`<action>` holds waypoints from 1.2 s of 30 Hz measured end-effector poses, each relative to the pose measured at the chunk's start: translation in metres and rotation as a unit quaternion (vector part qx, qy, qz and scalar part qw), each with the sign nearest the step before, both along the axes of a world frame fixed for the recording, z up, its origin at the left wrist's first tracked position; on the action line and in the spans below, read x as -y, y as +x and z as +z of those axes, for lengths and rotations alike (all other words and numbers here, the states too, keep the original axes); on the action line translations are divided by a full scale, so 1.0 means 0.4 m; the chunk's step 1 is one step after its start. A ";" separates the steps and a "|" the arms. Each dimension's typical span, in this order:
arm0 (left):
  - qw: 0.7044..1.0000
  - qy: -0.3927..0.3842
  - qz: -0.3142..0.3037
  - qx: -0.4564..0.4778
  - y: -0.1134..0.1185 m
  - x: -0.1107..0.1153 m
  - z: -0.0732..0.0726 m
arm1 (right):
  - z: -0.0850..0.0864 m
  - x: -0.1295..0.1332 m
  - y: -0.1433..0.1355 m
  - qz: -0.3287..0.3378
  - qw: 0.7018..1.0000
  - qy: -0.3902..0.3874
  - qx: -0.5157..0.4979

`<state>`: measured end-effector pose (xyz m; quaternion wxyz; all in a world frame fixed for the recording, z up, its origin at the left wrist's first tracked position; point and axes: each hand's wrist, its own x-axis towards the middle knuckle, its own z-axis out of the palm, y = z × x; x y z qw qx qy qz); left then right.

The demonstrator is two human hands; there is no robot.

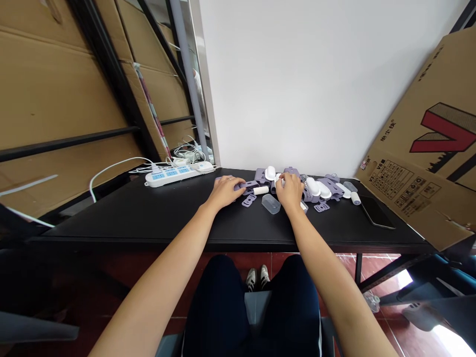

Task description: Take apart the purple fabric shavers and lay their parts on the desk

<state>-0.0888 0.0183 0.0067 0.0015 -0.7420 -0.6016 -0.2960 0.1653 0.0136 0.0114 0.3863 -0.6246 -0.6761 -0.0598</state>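
Note:
My left hand (224,190) lies palm down at the left end of a row of plastic parts, its fingers stretched over a purple plastic piece (248,185). Its thumb points toward a white cylinder (261,190). Over the middle of the row, my right hand (291,190) has its fingers curled on a small white piece (283,183), mostly hidden by them. Between the hands are a clear plastic cover (271,204), a flat purple cut-out plate (249,200) and a white oval cap (270,172). More white oval caps (319,188) and purple parts (335,190) lie right of my right hand.
The black table (167,215) meets a white wall panel (297,89). A white power strip (174,174) with tangled cables stands at the left. To the right are another white cylinder (355,198), a dark phone (376,212) and a large leaning cardboard box (424,148).

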 end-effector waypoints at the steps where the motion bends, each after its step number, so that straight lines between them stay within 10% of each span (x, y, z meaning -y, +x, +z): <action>1: 1.000 -0.002 0.002 -0.007 -0.001 0.000 0.001 | 0.000 0.001 -0.002 0.004 1.000 -0.014 0.011; 36: 1.000 -0.027 -0.010 0.008 0.000 0.001 0.006 | -0.011 -0.007 0.000 0.019 1.000 0.008 0.012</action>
